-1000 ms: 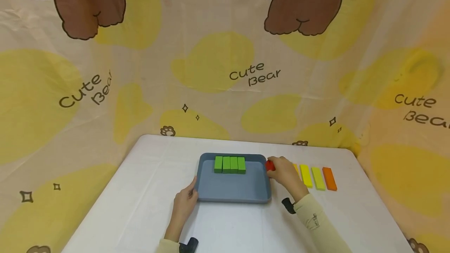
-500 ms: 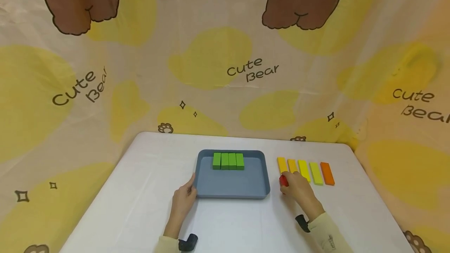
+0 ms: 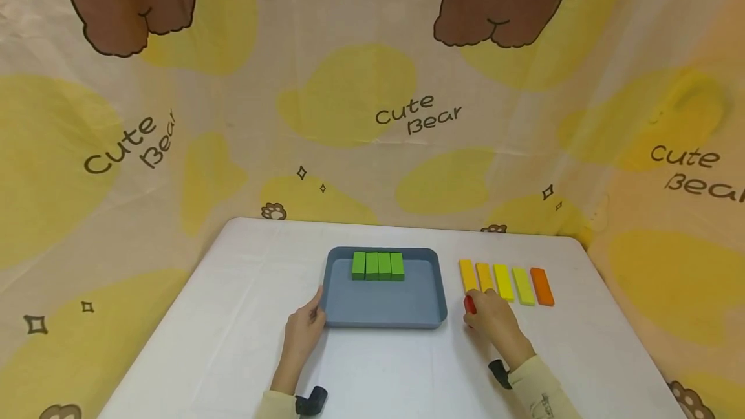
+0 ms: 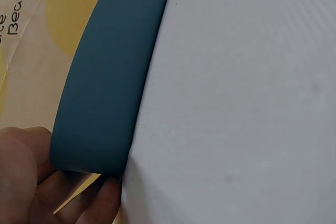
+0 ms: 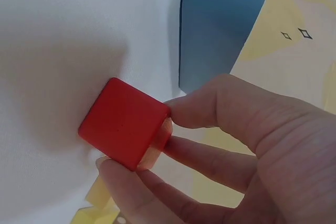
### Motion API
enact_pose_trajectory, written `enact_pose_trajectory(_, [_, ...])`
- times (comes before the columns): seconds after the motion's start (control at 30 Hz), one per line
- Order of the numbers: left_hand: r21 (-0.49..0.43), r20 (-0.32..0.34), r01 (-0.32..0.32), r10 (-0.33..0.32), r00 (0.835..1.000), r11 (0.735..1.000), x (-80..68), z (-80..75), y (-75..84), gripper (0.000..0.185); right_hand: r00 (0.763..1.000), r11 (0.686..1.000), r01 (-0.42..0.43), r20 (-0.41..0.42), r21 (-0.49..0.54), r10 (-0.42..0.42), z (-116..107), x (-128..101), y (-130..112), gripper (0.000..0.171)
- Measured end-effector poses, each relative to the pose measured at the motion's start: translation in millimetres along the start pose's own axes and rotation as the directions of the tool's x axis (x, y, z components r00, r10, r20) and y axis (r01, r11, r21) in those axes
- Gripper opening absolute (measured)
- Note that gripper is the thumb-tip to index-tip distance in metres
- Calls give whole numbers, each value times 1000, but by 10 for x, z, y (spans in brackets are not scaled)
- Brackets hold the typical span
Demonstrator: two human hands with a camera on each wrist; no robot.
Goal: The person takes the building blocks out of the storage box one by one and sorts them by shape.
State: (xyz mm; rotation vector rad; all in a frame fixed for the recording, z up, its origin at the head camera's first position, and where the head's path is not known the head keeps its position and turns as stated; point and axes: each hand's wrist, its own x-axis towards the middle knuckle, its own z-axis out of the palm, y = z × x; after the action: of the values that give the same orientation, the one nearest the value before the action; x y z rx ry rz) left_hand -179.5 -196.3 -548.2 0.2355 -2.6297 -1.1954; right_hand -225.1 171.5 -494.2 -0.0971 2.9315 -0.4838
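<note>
A blue-grey tray [image 3: 384,308] lies on the white table, with a row of several green blocks [image 3: 378,266] along its far side. My left hand [image 3: 305,327] grips the tray at its near left corner; in the left wrist view thumb and fingertips wrap the end of the tray's wall [image 4: 102,87]. Right of the tray, my right hand [image 3: 496,322] pinches a red block [image 5: 123,121] between thumb and fingers, close over the table. Most of the block is hidden by the fingers in the head view.
Beyond the right hand stands a row of flat blocks: two yellow-orange ones [image 3: 467,273], a yellow one [image 3: 503,283], a lime one [image 3: 523,287] and an orange one [image 3: 542,287]. A printed cloth [image 3: 349,96] hangs behind the white table [image 3: 262,270].
The right hand has carried the red block from the tray's right rim toward me and to the right, to the near end of the yellow-orange blocks. The left hand stays at the tray.
</note>
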Motion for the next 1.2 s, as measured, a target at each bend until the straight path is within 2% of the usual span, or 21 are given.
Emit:
enact_pose_trajectory(0.23, [1, -1, 1, -1, 1000, 1000, 5, 2, 7, 48, 999, 999, -31, 26, -11, 32, -10, 16, -35, 47])
enact_pose_trajectory(0.5, [-7, -9, 1, -1, 1000, 1000, 10, -37, -3, 48, 1000, 1000, -6, 12, -21, 6, -11, 24, -77, 45])
enact_pose_trajectory(0.6, [-14, -1, 2, -2, 1000, 1000, 13, -28, -11, 48, 999, 1000, -21, 25, -11, 21, -37, 27, -56, 50])
enact_pose_trajectory(0.73, [-18, 9, 2, -2, 1000, 1000, 6, -1, -20, 47, 1000, 1000, -12, -27, 1, 12, -131, 43, -38, 56])
enact_pose_trajectory(0.9, [-17, 11, 4, -4, 1000, 1000, -8, -4, -6, 48, 991, 997, 69, -114, -27, -71, -275, 116, -213, 51])
enact_pose_trajectory(1.07, [-10, 1, -7, 7, 1000, 1000, -3, -7, 3, 47, 978, 989, 145, -147, -35, -148, -325, 242, -466, 45])
enact_pose_trajectory(1.2, [-7, 4, 4, -4, 1000, 1000, -15, -4, 9, 47, 972, 981, 193, -135, -30, -195, -327, 378, -665, 42])
